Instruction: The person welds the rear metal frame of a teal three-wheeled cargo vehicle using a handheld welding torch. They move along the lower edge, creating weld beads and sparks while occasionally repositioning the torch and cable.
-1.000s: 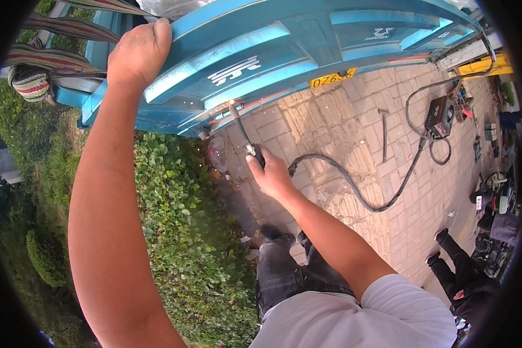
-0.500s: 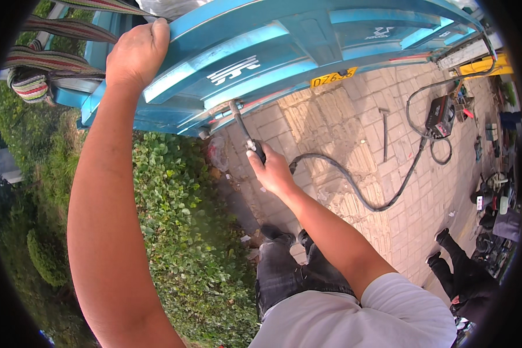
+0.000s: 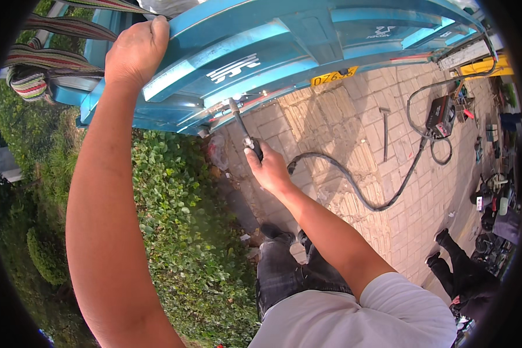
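Note:
My left hand (image 3: 136,52) is closed over the top edge of a blue metal tailgate (image 3: 307,40), beside striped webbing straps (image 3: 58,64). In my right hand (image 3: 271,168) is a welding torch (image 3: 239,123), gripped by its black handle. The torch's nozzle points up at the tailgate's lower edge, where a small bright glow and light specks show. I cannot tell whether the nozzle touches the metal. From the handle a thick black cable (image 3: 354,188) loops across the paving to a dark box-shaped welding machine (image 3: 441,115).
Green hedge (image 3: 174,232) grows close on the left. A hammer-like long-handled tool (image 3: 385,133) lies on the brick paving (image 3: 412,197). A person in dark clothes (image 3: 464,269) is at the lower right, near assorted gear (image 3: 499,197). A yellow plate (image 3: 334,76) hangs under the tailgate.
A bright glow and specks have appeared at the torch's tip. My right hand and the torch have shifted very slightly up and left. My left hand stays on the tailgate.

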### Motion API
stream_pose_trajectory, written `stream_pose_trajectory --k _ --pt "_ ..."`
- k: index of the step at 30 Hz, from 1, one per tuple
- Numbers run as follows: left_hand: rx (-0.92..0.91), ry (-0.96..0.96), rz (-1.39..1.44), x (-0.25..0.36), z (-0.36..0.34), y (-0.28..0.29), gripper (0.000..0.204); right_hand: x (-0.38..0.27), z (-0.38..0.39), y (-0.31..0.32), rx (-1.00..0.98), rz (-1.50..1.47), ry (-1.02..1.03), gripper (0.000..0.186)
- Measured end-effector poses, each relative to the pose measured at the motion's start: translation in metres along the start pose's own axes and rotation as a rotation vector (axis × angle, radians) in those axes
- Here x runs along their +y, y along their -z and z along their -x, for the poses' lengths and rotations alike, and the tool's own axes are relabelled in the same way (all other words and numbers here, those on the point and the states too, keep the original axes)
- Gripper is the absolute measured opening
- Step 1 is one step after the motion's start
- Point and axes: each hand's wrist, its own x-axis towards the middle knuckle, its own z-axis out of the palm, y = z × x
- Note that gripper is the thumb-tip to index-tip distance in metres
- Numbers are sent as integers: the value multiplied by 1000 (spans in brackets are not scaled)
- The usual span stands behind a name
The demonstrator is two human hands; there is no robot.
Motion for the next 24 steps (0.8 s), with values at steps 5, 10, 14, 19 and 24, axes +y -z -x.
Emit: stream_pose_trajectory --k 5,10,14,19,24 --pt "12 -15 1 -1 -2 -3 56 5 -1 -2 19 6 19 34" --pt "17 -26 10 -3 -2 -3 56 11 6 5 -21 -56 -56 35" --pt "2 -15 1 -3 -1 -1 57 20 9 8 -50 -90 -131 37" --pt "4 6 17 -1 1 -1 58 13 1 9 -72 -41 -114 38" --pt "10 -3 16 0 0 -1 58 17 -4 6 -53 -67 -91 39"
